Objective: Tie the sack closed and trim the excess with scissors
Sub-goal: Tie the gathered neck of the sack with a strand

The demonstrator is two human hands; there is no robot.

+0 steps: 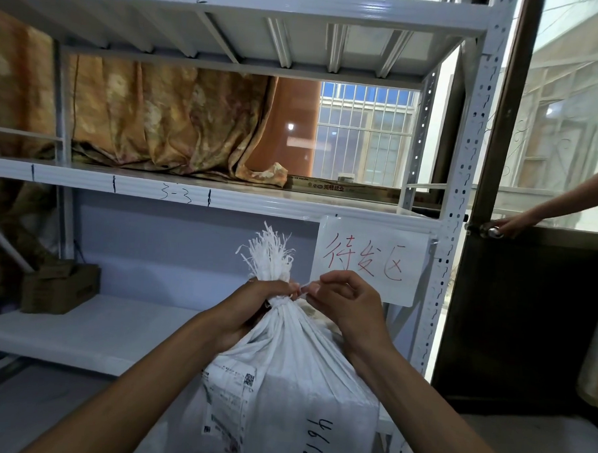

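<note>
A white woven sack stands upright in front of me, with a shipping label on its left face and "4613" written on its right. Its mouth is gathered into a neck, and frayed white strands stick up above it. My left hand grips the gathered neck from the left. My right hand pinches a thin white tie that runs from the neck toward its fingertips. No scissors are in view.
A white metal shelving rack stands right behind the sack, with a paper sign in red writing taped to it. A cardboard box sits on the lower shelf at left. Another person's hand holds a door knob at right.
</note>
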